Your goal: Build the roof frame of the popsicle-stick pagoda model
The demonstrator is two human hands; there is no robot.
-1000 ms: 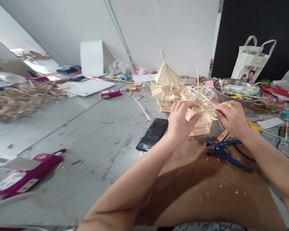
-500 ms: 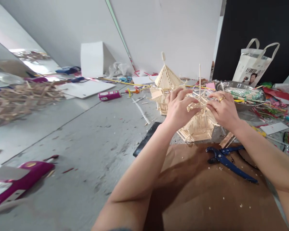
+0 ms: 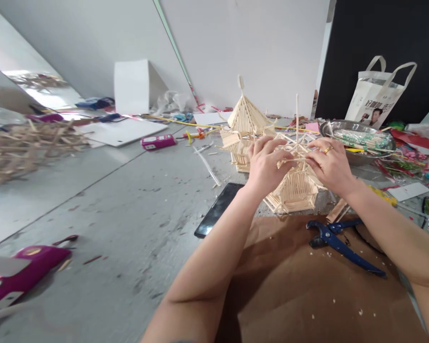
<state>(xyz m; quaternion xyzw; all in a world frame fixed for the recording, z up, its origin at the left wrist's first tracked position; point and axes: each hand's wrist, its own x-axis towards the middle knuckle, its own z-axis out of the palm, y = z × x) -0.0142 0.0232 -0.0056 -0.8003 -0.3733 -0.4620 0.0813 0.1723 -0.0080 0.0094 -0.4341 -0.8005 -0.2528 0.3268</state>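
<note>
While the stick roof (image 3: 295, 188) stands on the bench (image 3: 128, 214) with its slats laid but its top frame (image 3: 296, 145) bare and seemingly unfinished, left hand (image 3: 266, 164) and right hand (image 3: 331, 164) each hold that frame in a closed grip, a tower (image 3: 245, 116) just behind them and blue pliers (image 3: 338, 238) below the right.

Bright, even light (edges warped).

The stick model (image 3: 295, 188) is pale bare wood, matt and ribbed. The pliers (image 3: 338, 238) have blue plastic grips, the phone (image 3: 219, 209) is glossy black, the bowl (image 3: 357, 138) shiny metal. The desk (image 3: 128, 214) is grey, scuffed and matt.
</note>
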